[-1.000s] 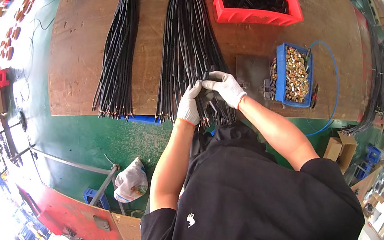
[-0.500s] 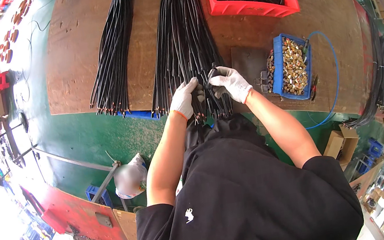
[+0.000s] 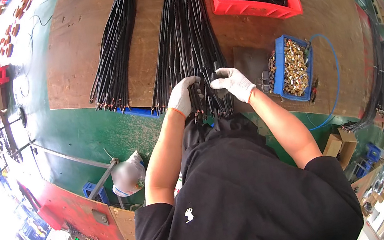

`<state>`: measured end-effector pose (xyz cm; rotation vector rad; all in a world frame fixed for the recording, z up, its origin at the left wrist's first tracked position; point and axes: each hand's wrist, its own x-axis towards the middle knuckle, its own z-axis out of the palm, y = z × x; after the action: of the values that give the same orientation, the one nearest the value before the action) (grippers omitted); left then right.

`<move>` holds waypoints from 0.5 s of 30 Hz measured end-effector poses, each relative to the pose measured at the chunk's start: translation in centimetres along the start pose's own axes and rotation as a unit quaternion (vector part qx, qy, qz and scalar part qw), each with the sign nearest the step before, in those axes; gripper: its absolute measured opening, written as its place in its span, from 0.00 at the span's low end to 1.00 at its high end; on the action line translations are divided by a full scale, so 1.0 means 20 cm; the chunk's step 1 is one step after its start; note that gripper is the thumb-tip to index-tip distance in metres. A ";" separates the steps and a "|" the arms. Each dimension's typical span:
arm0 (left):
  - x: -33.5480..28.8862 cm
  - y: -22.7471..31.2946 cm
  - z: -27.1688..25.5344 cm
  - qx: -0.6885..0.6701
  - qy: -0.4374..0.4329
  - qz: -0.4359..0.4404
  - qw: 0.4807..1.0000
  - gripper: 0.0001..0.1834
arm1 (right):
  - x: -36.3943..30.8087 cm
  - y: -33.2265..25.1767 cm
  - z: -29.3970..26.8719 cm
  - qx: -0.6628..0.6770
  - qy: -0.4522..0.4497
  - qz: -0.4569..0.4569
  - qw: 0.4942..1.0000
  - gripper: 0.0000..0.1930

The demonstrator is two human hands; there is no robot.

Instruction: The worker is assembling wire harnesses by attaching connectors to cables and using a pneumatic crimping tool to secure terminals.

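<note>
A thick bundle of black cables [image 3: 184, 32] runs toward me over the table, its bare copper-coloured ends hanging at the near edge. My left hand [image 3: 183, 97], in a white glove with an orange cuff, is closed round some of these cables close to their ends. My right hand [image 3: 235, 83], gloved alike, is at the bundle's right side, thumb and fingers pinched on a short black sleeve [image 3: 216, 69]. Part of that sleeve and the fingertips behind it are hidden. Thicker black sleeves appear on several cables between the hands.
Left lies another black cable bundle [image 3: 114, 57]. A red bin [image 3: 260, 8] of short black sleeves stands far right; nearer is a blue bin [image 3: 281, 65] of small brass-coloured metal parts. A blue hose [image 3: 336, 65] curves past it. A metal frame [image 3: 75, 160] stands left.
My right hand's fingers have opened out slightly from a tighter curl at the sleeve. My left hand stays on the cables. The whole view has shifted a little.
</note>
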<state>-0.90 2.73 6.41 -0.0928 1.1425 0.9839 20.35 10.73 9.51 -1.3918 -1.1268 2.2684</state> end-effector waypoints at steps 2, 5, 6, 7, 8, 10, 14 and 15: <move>-0.03 0.05 -0.01 0.033 -0.016 -0.008 0.999 0.10 | -0.05 -0.05 0.01 -0.025 -0.004 0.032 0.999 0.13; -0.07 0.11 0.00 0.060 -0.026 -0.047 0.997 0.11 | -0.12 -0.08 0.02 -0.062 -0.059 0.138 0.987 0.08; -0.06 0.11 0.00 0.055 -0.023 -0.049 0.997 0.11 | -0.14 -0.08 0.02 -0.062 -0.095 0.149 0.982 0.06; -0.05 0.11 0.00 0.040 -0.016 -0.043 0.998 0.11 | -0.16 -0.06 0.02 -0.061 -0.110 0.155 0.980 0.09; -0.05 0.11 0.00 0.024 -0.009 -0.037 0.999 0.12 | -0.18 -0.05 0.02 -0.060 -0.125 0.161 0.977 0.13; -0.04 0.09 0.00 0.021 -0.003 -0.034 0.999 0.11 | -0.21 -0.04 0.04 -0.084 -0.135 0.172 0.972 0.17; -0.07 0.06 0.03 -0.006 -0.021 -0.017 1.000 0.10 | -0.23 -0.02 0.05 -0.138 -0.168 0.200 0.955 0.31; -0.07 0.05 0.03 -0.004 -0.015 -0.005 1.000 0.09 | -0.24 -0.03 0.06 -0.150 -0.171 0.205 0.952 0.31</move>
<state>-1.25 2.85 8.33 -0.0897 1.1108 0.9779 21.80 7.83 13.30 -1.4944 -1.4522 2.8119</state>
